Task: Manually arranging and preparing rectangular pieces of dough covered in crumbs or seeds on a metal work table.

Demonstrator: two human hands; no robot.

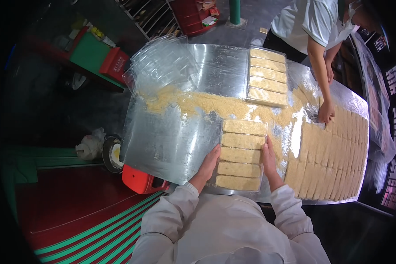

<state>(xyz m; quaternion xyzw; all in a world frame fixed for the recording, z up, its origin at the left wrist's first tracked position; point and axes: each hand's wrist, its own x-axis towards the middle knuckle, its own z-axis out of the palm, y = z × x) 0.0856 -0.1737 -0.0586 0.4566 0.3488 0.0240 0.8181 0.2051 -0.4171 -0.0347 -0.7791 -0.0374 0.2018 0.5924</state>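
Between my two hands is a clear plastic tray (220, 171) filled with a column of crumb-coated, pale yellow pastry bars (240, 155). My left hand (210, 165) grips the tray's left side. On the opposite side, my right hand (269, 157) holds the edge, fingers along the rim. Whether the tray rests on the metal table or is slightly lifted, I cannot tell. To the right lie tightly packed rows of similar bars (330, 158) on the table. A second filled tray (267, 77) sits farther back.
Fanned empty clear trays (165, 62) are piled at the back left of the metal table (165, 142). Loose yellow crumbs (204, 102) stretch across its middle. A co-worker's hand (326, 111) touches the bars at right. A red plastic stool (138, 180) stands by the left corner.
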